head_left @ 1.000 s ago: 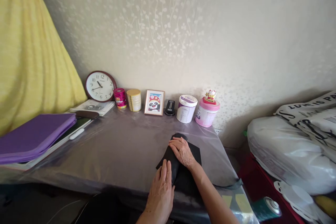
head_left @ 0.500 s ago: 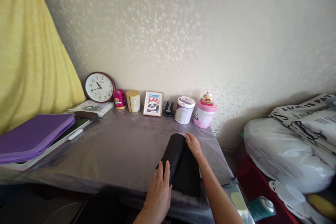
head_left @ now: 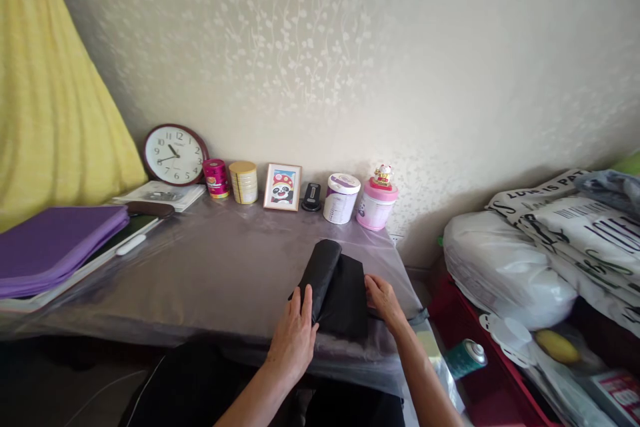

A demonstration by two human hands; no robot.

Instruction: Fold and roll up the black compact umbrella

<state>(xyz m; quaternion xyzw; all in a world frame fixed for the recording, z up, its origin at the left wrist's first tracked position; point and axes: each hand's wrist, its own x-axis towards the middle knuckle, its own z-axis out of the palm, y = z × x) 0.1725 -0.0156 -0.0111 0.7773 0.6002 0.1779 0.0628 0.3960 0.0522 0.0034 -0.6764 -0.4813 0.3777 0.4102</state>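
A black cloth lies near the table's front edge, its left part wound into a thick roll and its right part a flat flap. My left hand is around the near end of the roll, with fingers along its left side and thumb at the lower end. At the flap's right edge is my right hand, its fingers curled in against the cloth; their tips are partly hidden. What is inside the roll, if anything, cannot be seen.
Along the wall stand a clock, tins, a picture frame, a black device, a white tub and a pink tub. Purple folders lie left. A red box and spray can are right.
My right hand has moved from the flap's far top corner down along its right edge. My left hand stays on the roll. The whole view has shifted slightly.
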